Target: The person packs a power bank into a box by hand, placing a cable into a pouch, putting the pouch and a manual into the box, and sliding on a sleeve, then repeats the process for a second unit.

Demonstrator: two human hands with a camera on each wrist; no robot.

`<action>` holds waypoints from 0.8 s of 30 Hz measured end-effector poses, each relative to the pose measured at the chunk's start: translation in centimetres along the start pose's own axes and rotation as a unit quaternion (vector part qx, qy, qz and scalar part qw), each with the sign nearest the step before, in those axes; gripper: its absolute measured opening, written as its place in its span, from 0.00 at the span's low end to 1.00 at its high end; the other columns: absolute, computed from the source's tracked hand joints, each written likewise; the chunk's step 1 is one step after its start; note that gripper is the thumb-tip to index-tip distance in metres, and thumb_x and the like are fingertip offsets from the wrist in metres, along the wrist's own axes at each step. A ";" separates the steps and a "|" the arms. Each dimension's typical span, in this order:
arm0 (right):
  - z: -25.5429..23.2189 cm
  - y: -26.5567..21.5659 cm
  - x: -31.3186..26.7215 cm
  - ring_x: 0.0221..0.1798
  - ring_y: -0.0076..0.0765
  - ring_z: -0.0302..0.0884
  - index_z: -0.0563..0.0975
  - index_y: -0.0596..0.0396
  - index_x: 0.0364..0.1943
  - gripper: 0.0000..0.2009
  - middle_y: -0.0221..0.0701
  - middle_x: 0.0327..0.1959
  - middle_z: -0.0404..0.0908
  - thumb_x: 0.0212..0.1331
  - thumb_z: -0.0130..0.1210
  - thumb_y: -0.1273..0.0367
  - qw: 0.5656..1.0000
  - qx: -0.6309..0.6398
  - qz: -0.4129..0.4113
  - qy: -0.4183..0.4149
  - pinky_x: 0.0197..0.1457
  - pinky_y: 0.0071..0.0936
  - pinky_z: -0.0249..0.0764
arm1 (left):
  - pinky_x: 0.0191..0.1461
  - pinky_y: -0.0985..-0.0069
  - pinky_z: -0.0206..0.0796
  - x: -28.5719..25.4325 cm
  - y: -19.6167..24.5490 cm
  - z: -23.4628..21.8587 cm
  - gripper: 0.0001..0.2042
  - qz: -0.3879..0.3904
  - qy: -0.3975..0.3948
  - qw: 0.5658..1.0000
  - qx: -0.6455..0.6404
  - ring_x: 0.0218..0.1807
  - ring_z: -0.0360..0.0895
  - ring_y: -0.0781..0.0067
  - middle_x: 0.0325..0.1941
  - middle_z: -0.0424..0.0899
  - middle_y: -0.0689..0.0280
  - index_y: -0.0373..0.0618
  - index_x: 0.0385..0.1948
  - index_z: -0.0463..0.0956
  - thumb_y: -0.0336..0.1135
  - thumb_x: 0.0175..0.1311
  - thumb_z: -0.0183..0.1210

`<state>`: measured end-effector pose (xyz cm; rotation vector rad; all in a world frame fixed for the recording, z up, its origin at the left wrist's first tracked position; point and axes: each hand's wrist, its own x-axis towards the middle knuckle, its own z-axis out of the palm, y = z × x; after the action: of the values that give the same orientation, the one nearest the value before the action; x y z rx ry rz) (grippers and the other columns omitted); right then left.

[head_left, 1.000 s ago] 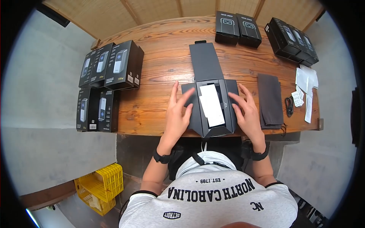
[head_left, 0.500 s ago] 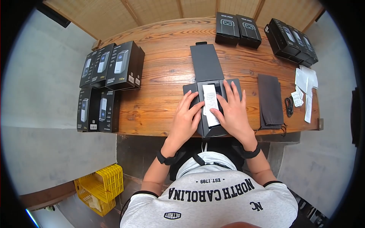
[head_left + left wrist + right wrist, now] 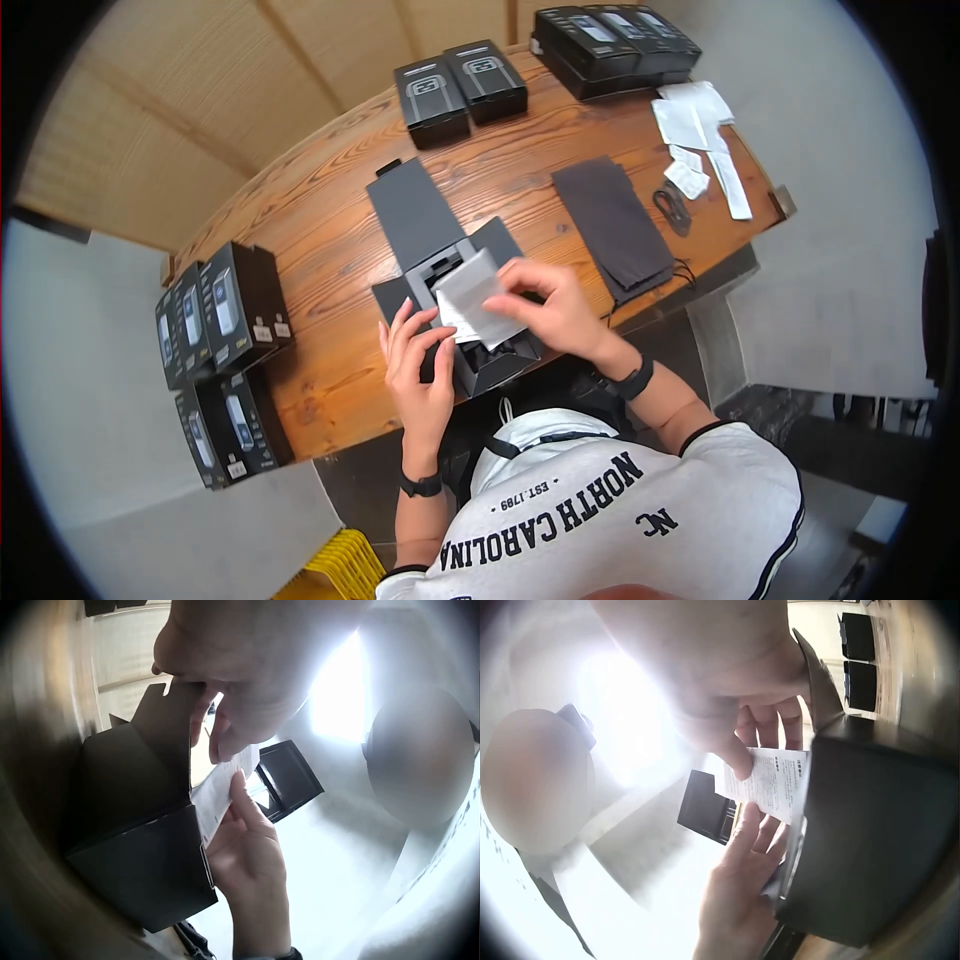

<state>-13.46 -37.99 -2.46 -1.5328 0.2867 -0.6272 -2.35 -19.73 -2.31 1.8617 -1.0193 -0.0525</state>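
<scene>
An opened black box (image 3: 497,375) stands at the table's front edge, its long lid laid back and its side flaps spread. My right hand (image 3: 548,305) pinches a white printed leaflet (image 3: 478,283) between thumb and fingers, tilted up over the box. Small lines of print show on the leaflet (image 3: 776,776) in the right wrist view. On the box's left side, my left hand (image 3: 418,365) has its fingers extended, fingertips right at the leaflet's lower left edge. Beneath the leaflet, dark contents of the box are partly hidden.
Right of the box lie a dark grey cloth pouch (image 3: 612,225), a coiled black cable (image 3: 672,207) and white wrappers (image 3: 690,115). Stacked black product boxes (image 3: 235,310) stand at the left; more black boxes (image 3: 430,100) stand along the back. A yellow crate (image 3: 345,568) sits on the floor.
The leaflet, lying flat in the box before, is now lifted and tilted in my right hand. Both hands came inward from beside the box. The head view has turned and shifted.
</scene>
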 end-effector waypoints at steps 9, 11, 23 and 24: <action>-22.0 2.1 1.0 0.35 0.13 0.79 0.83 0.62 0.46 0.10 0.24 0.35 0.85 0.68 0.62 0.68 0.936 -0.126 0.023 0.327 0.38 0.15 0.74 | 0.79 0.44 0.44 -0.6 -0.4 -0.1 0.12 0.036 -0.067 0.988 0.132 0.71 0.69 0.51 0.60 0.79 0.59 0.46 0.48 0.82 0.26 0.62 0.64; -28.7 4.0 1.1 0.35 0.16 0.80 0.83 0.65 0.46 0.12 0.27 0.35 0.86 0.69 0.61 0.67 0.932 -0.191 0.026 0.307 0.37 0.17 0.73 | 0.80 0.44 0.44 -0.4 0.3 -0.3 0.16 0.048 -0.087 0.978 0.184 0.71 0.68 0.50 0.62 0.77 0.57 0.46 0.52 0.81 0.26 0.61 0.64; -44.9 5.9 -1.2 0.31 0.31 0.81 0.85 0.55 0.39 0.14 0.30 0.30 0.86 0.55 0.68 0.61 0.733 -0.519 0.280 0.338 0.39 0.32 0.76 | 0.80 0.47 0.46 3.0 1.9 0.3 0.29 0.090 -0.227 0.918 0.312 0.73 0.65 0.48 0.70 0.70 0.52 0.46 0.65 0.71 0.30 0.58 0.65; -44.2 6.1 -1.5 0.38 0.38 0.83 0.84 0.53 0.42 0.16 0.34 0.36 0.87 0.54 0.69 0.60 0.708 -0.562 0.252 0.345 0.45 0.36 0.77 | 0.79 0.47 0.48 3.1 1.7 0.5 0.28 0.098 -0.224 0.916 0.319 0.72 0.65 0.48 0.69 0.72 0.52 0.45 0.64 0.72 0.28 0.59 0.63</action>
<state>-37.61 -74.58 -10.76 -2.1314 1.8964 -0.5598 -1.61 -22.43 -0.15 2.3824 -1.6895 -0.0285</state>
